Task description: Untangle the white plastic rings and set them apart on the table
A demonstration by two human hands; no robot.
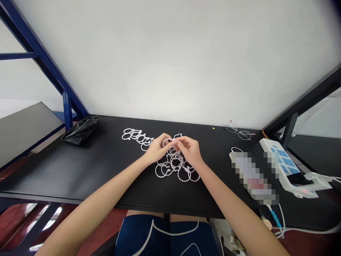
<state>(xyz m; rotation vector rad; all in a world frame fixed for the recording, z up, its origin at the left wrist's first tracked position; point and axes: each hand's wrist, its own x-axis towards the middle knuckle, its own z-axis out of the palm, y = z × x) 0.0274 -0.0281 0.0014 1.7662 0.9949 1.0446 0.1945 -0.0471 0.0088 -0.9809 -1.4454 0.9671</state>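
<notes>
A white plastic ring (pixel 167 140) is pinched between my two hands over the middle of the table. My left hand (pixel 159 147) grips its left side with thumb and fingers. At its right side, the fingertips of my right hand (pixel 188 149) press together on it, partly hiding that end. Just below my hands lies a loose pile of similar white rings (pixel 176 163), several overlapping, some with a small clasp-like tab. To the left of my left hand, more white rings (pixel 135 135) are spread in a slanting row.
A crumpled black plastic bag (pixel 81 130) rests at the left. Eyeglasses (pixel 238 131) lie at the back right. Nearer on the right are a blurred-out phone (pixel 253 177), a white power strip (pixel 285 165) and white cables (pixel 282 217). A white wall (pixel 176 71) stands behind the black table (pixel 112 170).
</notes>
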